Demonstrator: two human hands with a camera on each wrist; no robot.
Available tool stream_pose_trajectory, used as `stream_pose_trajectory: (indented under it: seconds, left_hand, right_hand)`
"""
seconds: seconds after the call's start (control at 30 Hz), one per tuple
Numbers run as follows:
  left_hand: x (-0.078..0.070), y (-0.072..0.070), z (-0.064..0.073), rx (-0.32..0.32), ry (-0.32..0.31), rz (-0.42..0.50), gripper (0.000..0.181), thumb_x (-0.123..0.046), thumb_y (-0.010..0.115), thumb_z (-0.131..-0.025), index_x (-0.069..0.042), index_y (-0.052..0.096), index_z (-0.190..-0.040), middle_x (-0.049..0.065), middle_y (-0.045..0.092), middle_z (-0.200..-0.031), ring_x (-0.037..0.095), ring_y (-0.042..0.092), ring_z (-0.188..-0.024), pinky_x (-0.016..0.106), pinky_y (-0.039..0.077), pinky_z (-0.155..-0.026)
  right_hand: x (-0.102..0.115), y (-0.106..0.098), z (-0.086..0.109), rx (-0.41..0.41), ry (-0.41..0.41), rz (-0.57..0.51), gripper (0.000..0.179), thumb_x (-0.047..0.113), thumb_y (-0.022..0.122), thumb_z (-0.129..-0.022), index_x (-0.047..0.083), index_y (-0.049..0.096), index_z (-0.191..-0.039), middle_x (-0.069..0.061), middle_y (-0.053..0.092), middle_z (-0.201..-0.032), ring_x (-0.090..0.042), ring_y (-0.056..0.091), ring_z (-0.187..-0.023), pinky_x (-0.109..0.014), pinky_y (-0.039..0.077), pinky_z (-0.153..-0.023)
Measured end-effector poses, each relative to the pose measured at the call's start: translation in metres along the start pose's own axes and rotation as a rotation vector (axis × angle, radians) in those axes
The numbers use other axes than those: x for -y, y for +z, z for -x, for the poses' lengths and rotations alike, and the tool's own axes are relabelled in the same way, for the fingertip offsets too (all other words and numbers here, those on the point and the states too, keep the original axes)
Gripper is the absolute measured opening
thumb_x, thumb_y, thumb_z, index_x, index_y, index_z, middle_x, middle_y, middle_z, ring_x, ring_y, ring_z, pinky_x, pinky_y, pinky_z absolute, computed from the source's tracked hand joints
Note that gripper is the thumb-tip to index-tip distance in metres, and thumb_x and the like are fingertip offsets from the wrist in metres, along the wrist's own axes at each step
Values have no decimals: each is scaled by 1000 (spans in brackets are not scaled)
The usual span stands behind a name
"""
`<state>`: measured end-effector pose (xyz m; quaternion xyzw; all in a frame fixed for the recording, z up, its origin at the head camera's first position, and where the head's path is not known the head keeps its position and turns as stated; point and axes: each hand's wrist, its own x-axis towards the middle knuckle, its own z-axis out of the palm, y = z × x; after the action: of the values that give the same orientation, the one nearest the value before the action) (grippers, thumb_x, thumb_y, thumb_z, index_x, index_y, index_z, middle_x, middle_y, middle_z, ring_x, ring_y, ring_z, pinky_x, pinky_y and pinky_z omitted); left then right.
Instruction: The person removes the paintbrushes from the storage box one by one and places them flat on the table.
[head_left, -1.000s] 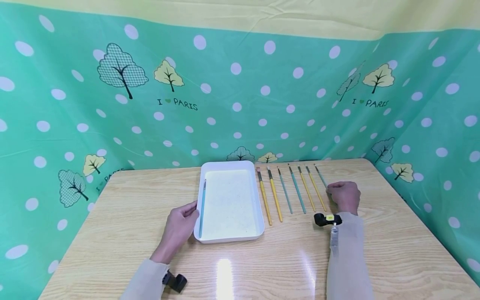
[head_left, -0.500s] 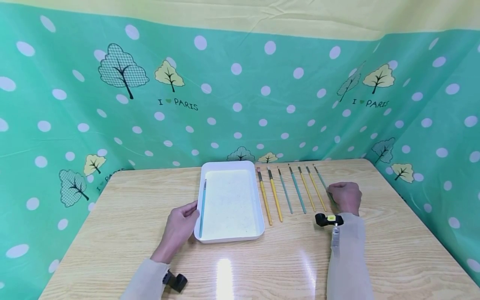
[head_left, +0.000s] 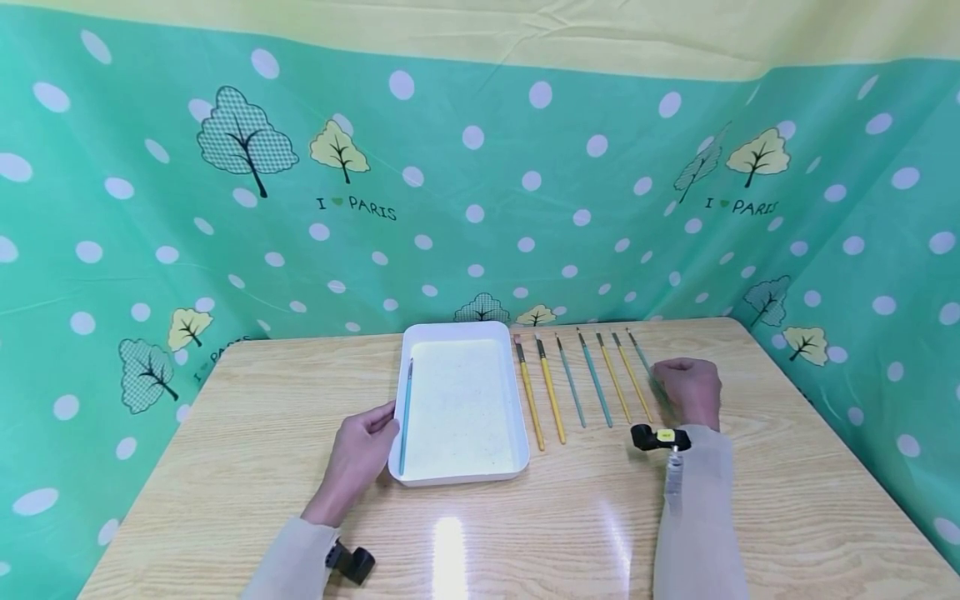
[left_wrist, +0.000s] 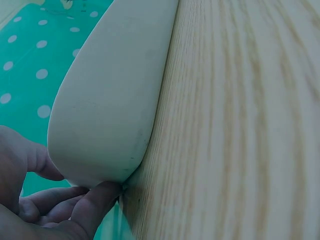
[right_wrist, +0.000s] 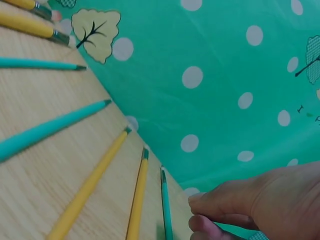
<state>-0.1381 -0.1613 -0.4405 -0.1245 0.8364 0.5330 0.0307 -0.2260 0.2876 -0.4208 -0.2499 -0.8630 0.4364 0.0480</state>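
My left hand point(head_left: 360, 446) grips the left wall of a white rectangular tray point(head_left: 457, 482). The left wrist view shows its fingertips at the rim and lower edge of the tray's outer wall point(left_wrist: 110, 90). Inside the tray, along its left side, lies one teal paintbrush point(head_left: 407, 417). At the right end of a row of brushes, my right hand point(head_left: 688, 392) is bent over the lower handle of a teal paintbrush point(head_left: 640, 350), part of which it hides. In the right wrist view, that brush point(right_wrist: 166, 205) lies beside the loosely curled fingers point(right_wrist: 215, 200), with a small gap between.
Right of the tray, several yellow and teal paintbrushes lie side by side, among them a wide yellow one point(head_left: 550, 387) and a teal one point(head_left: 595, 379). The wooden table point(head_left: 555, 517) ends at a green dotted curtain point(head_left: 450, 208) behind and at the sides.
My right hand has lifted slightly from the far-right teal brush, and more of that brush's handle shows beneath it. The left hand and the tray stay where they were.
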Motion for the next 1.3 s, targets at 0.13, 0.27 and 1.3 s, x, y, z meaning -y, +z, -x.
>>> stream_pose_trajectory:
  seconds: [0.13, 0.27, 1.3]
  left_hand:
    - [0, 0, 0, -1, -1, -2, 46, -21, 50, -103, -8, 53, -147, 15, 56, -150, 30, 56, -137, 39, 51, -110]
    - [0, 0, 0, -2, 3, -2, 46, -21, 50, -103, -8, 53, -147, 15, 56, -150, 30, 56, -137, 39, 51, -110]
    - [0, 1, 0, -7, 7, -8, 46, -21, 50, -104, -7, 52, -147, 16, 55, -150, 31, 55, -138, 40, 51, -110]
  right_hand:
    - [5, 4, -2, 46, 29, -27, 34, 24, 63, -97, 3, 72, -124, -17, 71, -119, -22, 62, -98, -29, 51, -76]
    - [10, 4, -2, 81, 8, -69, 35, 23, 65, -96, 3, 72, -125, -9, 74, -102, -14, 61, -84, -26, 50, -74]
    - [42, 23, 13, 328, -31, -276, 37, 15, 66, -97, -5, 66, -128, -4, 74, -94, -7, 69, -78, -23, 64, -76]
